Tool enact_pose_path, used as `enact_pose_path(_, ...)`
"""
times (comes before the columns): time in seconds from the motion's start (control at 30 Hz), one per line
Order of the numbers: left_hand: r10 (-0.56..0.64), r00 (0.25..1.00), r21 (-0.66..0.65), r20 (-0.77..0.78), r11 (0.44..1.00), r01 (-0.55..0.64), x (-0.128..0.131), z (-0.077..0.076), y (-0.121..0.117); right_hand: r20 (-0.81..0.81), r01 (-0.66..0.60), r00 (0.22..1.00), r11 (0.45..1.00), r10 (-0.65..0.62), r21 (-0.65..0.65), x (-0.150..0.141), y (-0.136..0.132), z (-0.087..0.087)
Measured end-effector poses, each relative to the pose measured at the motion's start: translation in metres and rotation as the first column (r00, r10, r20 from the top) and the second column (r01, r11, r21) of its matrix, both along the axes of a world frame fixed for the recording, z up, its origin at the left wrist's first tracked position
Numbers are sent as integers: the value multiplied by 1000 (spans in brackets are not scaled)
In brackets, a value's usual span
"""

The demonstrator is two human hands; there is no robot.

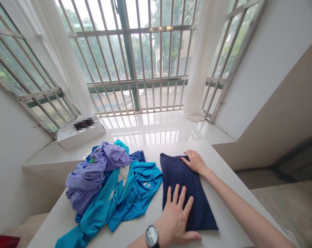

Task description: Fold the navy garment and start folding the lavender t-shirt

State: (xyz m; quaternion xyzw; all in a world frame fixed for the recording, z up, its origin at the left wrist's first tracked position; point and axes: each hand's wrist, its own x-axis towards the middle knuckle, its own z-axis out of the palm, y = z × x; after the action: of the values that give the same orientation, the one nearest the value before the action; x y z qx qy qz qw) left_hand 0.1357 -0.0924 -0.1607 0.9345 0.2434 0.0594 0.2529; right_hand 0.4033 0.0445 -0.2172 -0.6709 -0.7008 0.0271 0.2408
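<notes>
A dark navy garment [180, 172], folded into a flat panel, lies on the white table; its exact kind does not show. My left hand [175, 215] rests palm down on its lower left part with the fingers spread, and a round-faced watch [152, 236] is on that wrist. At the garment's far right corner, my right hand [194, 161] lies over the edge, fingers apart. To the left is a crumpled heap of clothes, with a lavender garment [87, 182] on top and a teal one with white prints [101, 210] spilling toward the near edge.
The white table [153, 224] meets a glossy window sill [156, 127] at its far end. A white box [78, 132] with a blurred-out patch stands on the sill's left side. Behind are metal window bars [135, 82] and white curtains [199, 69].
</notes>
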Motion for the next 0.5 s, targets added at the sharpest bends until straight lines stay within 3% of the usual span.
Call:
enact_pose_path(0.07, 32, 998, -85, 62, 996, -27, -5, 4, 9, -29, 66, 997, 998, -66, 2, 6, -7, 1)
enact_pose_path(0.13, 203, 965, -148, 168, 973, -179, -13, 7, 29, -60, 157, 986, 988, -157, -13, 14, -24, 0)
enact_pose_path(0.2, 440, 862, -183, 252, 896, -404, -23, 8, 55, -118, 215, 967, 971, -226, -102, 22, -49, 0)
enact_pose_path(0.27, 561, 802, -200, 206, 827, -526, -31, 4, 79, -228, 194, 940, 947, -254, -254, 24, -75, 3)
enact_pose_path(0.33, 534, 841, -199, 87, 837, -510, -34, -2, 95, -346, 111, 905, 922, -248, -372, 19, -95, 8)
enact_pose_path(0.4, 481, 876, -197, 35, 862, -466, -32, -10, 100, -400, 42, 889, 911, -221, -410, 10, -106, 14)
enact_pose_path(0.5, 486, 864, -209, 131, 866, -455, -25, -19, 95, -388, 18, 900, 908, -196, -418, -3, -109, 20)
